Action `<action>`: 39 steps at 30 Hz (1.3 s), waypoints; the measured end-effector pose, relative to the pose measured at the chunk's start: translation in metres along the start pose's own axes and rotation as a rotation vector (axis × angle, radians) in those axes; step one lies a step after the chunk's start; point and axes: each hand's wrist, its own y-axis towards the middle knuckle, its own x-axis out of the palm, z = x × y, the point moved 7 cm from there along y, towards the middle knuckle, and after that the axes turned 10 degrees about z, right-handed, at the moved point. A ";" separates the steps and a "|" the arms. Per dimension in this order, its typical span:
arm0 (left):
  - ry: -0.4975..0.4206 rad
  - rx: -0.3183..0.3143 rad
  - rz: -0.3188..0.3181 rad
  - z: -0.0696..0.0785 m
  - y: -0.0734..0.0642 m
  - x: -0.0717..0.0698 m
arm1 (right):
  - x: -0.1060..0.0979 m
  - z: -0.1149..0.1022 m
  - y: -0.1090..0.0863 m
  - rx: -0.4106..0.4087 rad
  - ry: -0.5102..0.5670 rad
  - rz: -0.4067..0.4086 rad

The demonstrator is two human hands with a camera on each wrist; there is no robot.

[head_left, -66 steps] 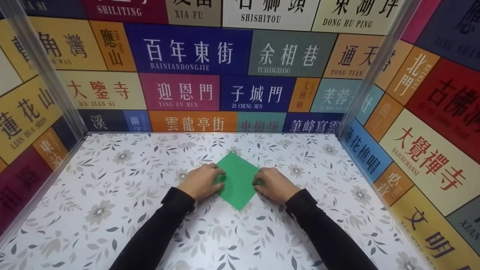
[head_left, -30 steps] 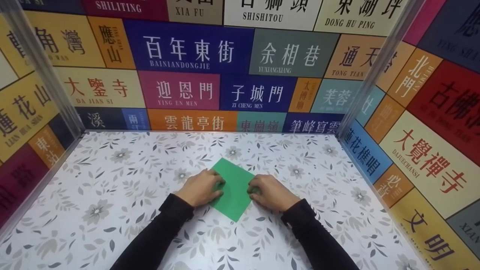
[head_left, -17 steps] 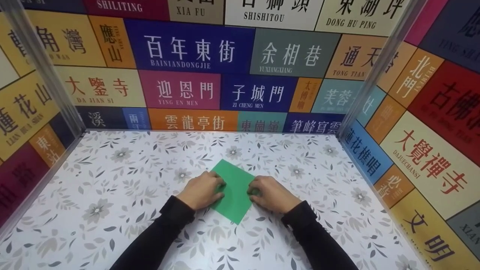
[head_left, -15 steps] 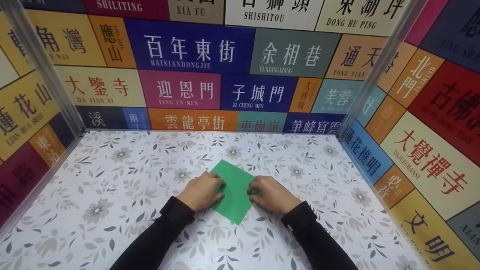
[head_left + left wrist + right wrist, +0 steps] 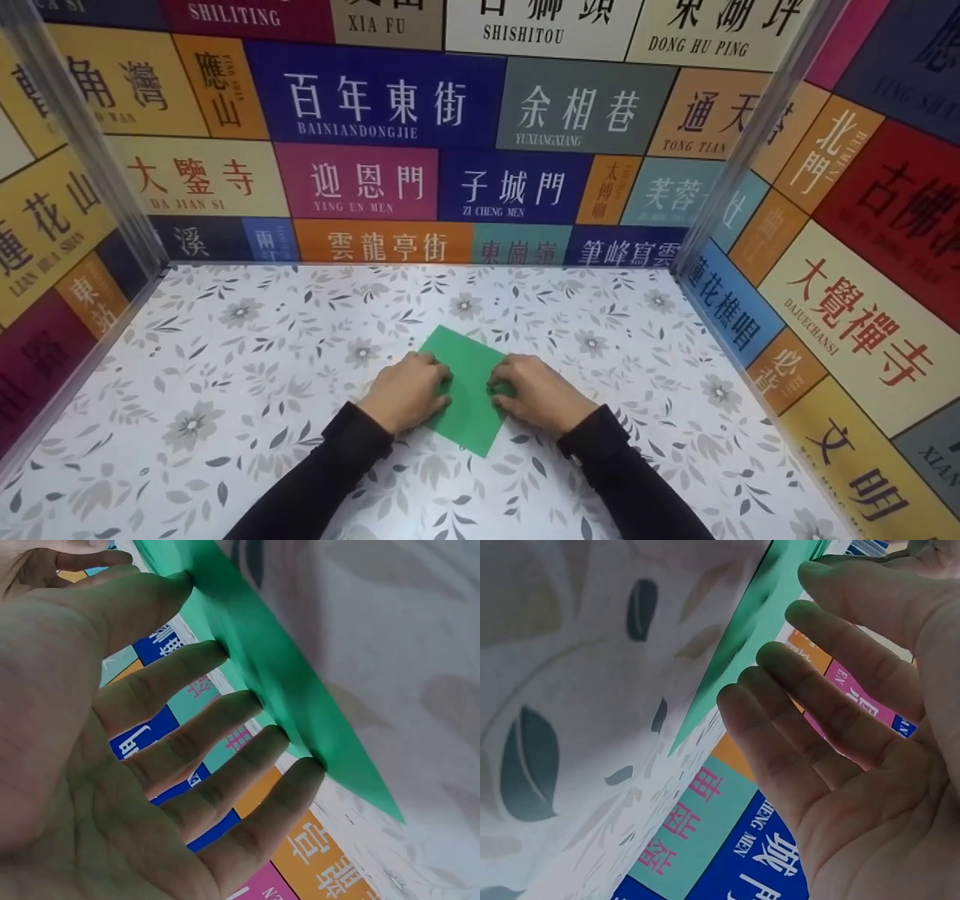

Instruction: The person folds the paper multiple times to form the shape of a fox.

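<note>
A square green sheet of paper (image 5: 466, 397) lies flat on the table, one corner pointing away from me and one towards me. On its left side my left hand (image 5: 405, 391) rests its fingertips; the left wrist view shows the fingers (image 5: 196, 751) spread, nearly straight, with the tips pressing on the green paper (image 5: 277, 660). My right hand (image 5: 538, 394) is at the opposite side. In the right wrist view its fingers (image 5: 810, 694) are gently bent, tips at the edge of the paper (image 5: 754, 622), and the thumb stands apart from them. Both hands hide the paper's side edges.
The table (image 5: 262, 360) has a white cover with grey flowers and leaves. A back wall (image 5: 375, 97) and side walls of colourful sign panels enclose it, with clear strips (image 5: 739, 150) at the corners.
The green paper has slid towards me and turned slightly counterclockwise, its far corner shifting left. Both hands have moved nearer to me with it, and the right hand a little left.
</note>
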 end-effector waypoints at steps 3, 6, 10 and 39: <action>-0.001 -0.008 0.002 0.003 -0.001 -0.001 | 0.001 -0.003 0.000 0.008 -0.004 -0.006; 0.006 -0.008 0.006 0.006 -0.001 -0.002 | 0.001 -0.004 -0.001 0.012 -0.011 -0.007; 0.023 -0.005 0.004 0.009 -0.001 -0.002 | 0.003 -0.004 -0.002 0.012 -0.015 -0.009; 0.007 -0.003 0.009 0.011 -0.004 -0.007 | 0.006 -0.006 -0.005 0.037 -0.028 -0.013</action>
